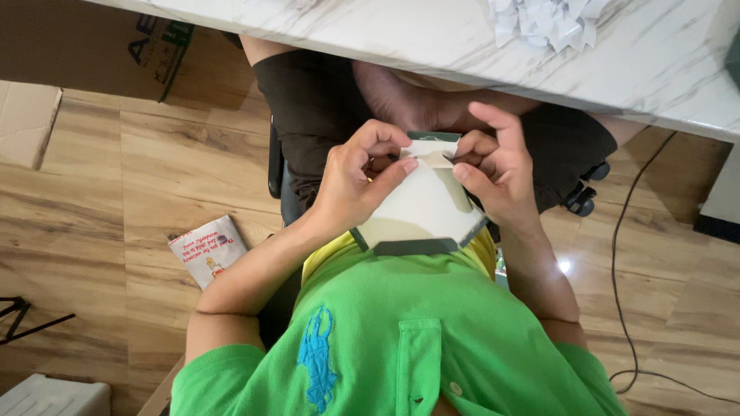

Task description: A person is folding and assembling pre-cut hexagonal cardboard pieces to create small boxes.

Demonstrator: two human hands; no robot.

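Head view, looking straight down. At centre frame, a folded cream paper piece with dark green edges (422,208), held above the lap and against the green shirt (385,339). Left hand (358,181) curled over its left side, thumb and forefinger pinching the top left edge. Right hand (493,166) on the top right corner, thumb and forefinger pinched on a small flap, remaining fingers fanned upward. Both hands close together, fingertips nearly meeting at the paper's upper edge.

Across the top of the frame, the white marble table (432,46) with its edge running just above the hands; little room between the table edge and the knuckles. On the table at upper right, a heap of crumpled white paper scraps (551,19).

More open room at left: bare wooden floor (116,192), with a small printed packet (208,250) lying at centre left. Cardboard box (92,46) at upper left, contents not visible. At right, a black cable (620,293) trailing over the floor. At lower left corner, a white plastic bin (54,397), inside hidden.
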